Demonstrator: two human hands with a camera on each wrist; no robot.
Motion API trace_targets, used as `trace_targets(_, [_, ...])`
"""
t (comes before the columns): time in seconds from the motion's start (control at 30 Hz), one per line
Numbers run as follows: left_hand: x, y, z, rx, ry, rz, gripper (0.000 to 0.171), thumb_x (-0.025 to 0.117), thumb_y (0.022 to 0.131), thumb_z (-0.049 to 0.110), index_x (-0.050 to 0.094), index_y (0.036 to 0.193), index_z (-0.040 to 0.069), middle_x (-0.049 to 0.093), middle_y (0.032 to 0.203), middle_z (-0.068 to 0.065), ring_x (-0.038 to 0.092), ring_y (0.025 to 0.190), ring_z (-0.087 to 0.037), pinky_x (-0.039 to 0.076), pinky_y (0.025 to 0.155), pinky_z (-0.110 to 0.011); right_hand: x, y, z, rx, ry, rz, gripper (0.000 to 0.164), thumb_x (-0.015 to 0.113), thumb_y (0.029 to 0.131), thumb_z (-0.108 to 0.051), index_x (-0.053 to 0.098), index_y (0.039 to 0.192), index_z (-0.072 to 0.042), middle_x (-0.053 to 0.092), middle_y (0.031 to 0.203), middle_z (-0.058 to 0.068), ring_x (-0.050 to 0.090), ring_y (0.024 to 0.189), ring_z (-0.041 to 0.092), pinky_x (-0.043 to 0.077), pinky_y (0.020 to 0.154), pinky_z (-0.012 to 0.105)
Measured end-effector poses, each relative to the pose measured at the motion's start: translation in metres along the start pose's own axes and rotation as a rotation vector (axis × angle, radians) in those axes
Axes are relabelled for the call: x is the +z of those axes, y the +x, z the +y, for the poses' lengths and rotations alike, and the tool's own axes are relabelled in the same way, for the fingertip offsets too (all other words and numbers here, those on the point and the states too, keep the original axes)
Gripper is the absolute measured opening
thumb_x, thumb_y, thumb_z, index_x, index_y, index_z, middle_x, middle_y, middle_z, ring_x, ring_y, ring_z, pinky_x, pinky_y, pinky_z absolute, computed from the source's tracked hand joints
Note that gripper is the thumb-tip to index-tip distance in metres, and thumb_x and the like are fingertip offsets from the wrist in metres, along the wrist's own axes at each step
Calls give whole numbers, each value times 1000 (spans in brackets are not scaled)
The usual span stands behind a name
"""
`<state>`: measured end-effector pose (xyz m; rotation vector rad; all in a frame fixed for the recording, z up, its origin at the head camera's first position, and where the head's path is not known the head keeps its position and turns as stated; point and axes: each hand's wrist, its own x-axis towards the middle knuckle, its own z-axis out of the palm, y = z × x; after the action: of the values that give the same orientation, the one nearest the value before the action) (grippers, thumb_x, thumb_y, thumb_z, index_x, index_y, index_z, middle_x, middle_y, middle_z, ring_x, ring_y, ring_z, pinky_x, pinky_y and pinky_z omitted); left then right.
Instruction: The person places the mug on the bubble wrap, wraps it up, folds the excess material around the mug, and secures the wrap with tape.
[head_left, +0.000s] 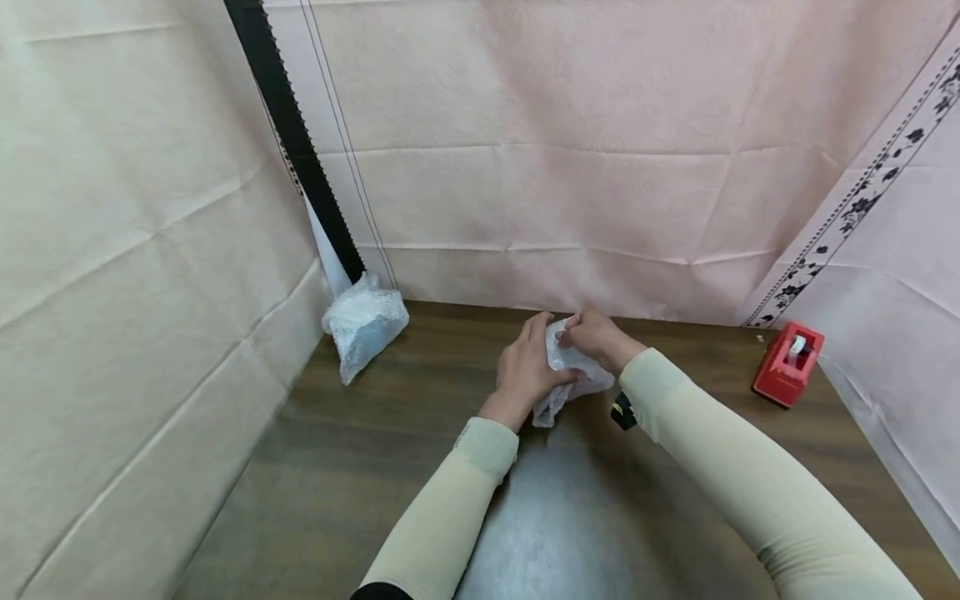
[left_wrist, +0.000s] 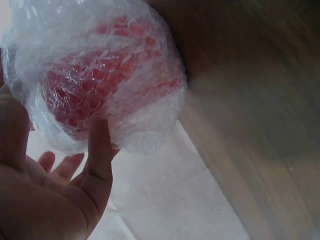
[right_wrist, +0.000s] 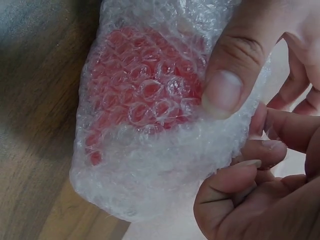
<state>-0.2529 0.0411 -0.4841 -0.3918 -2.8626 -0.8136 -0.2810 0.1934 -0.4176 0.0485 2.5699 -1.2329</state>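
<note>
A bubble-wrapped package (head_left: 573, 358) is held near the back of the table, between both hands. Through the clear wrap (right_wrist: 145, 170) a red object (right_wrist: 145, 85) shows, too blurred by the bubbles to tell its kind. My left hand (head_left: 527, 367) grips the package from the left, with the thumb across its front. On the far right side, my right hand (head_left: 596, 337) pinches the wrap with curled fingers. In the left wrist view, the package (left_wrist: 125, 85) looks rounded, with red visible under the layers. Fingers behind the package are partly hidden.
Another bubble-wrapped bundle (head_left: 367, 325), bluish inside, sits in the back left corner. A red tape dispenser (head_left: 787, 364) stands at the right. Cloth sheets (head_left: 570, 208) wall in the back and both sides of the wooden table (head_left: 315, 508).
</note>
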Motion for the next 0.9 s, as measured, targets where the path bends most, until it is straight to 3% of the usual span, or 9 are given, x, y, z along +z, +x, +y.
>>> trace_targets(0.13, [-1,2,-1,19,34,-12,104,93,88,67,39,169,30,69,158,3,77,99,-27,64,84,-44,-1,0,0,-5,-11,-7,35,68,108,-9,52,77,-12,56,107,8,53,96,24,46,84,31])
trace_targets(0.23, [-2,3,-2,3,63,-19,104,92,86,72,40,166,30,77,147,3,75,88,-25,62,77,-41,-2,-3,-2,-2,-20,-17,31,68,110,-12,55,81,-10,54,102,6,52,90,20,46,79,29])
trace_targets(0.33, [-3,4,-2,-15,79,-24,107,91,85,76,41,166,28,79,140,1,73,85,-24,61,74,-40,-5,-9,-5,29,6,-39,13,69,110,-14,60,107,-4,52,106,7,49,88,19,42,76,29])
trace_targets(0.37, [-4,5,-2,-15,84,-24,107,90,85,76,41,166,26,80,139,0,74,85,-24,61,74,-40,-7,-11,-6,42,21,-49,18,68,110,-14,59,120,-3,53,110,9,49,89,19,41,76,30])
trace_targets(0.47, [-5,5,-2,-13,101,-21,106,90,84,77,44,164,25,81,137,0,77,91,-24,63,78,-41,-11,-20,-8,74,57,-54,51,68,111,-14,44,155,-3,55,127,14,57,95,20,43,77,31])
trace_targets(0.53, [-5,6,-1,-10,109,-19,103,90,84,77,47,161,25,80,138,1,78,95,-24,64,79,-42,-13,-24,-9,73,76,-37,64,67,111,-13,33,165,-5,56,132,17,63,98,21,45,77,31])
trace_targets(0.63, [-4,7,-1,-5,124,-21,97,89,83,79,52,155,24,79,138,3,79,98,-23,65,81,-43,-15,-30,-6,44,80,5,71,67,111,-11,22,165,-3,62,123,16,67,93,19,48,76,29])
trace_targets(0.77, [-2,7,0,-3,140,-32,92,88,83,81,56,147,22,79,135,4,78,95,-22,65,80,-42,-17,-34,3,13,82,-7,61,64,112,-10,26,158,3,67,112,14,66,94,17,52,79,28])
trace_targets(0.9, [-2,6,0,0,149,-37,92,89,82,80,57,145,21,80,131,3,76,90,-21,64,78,-40,-17,-38,14,12,97,-73,52,58,113,-7,33,156,7,69,138,26,70,114,25,57,92,32])
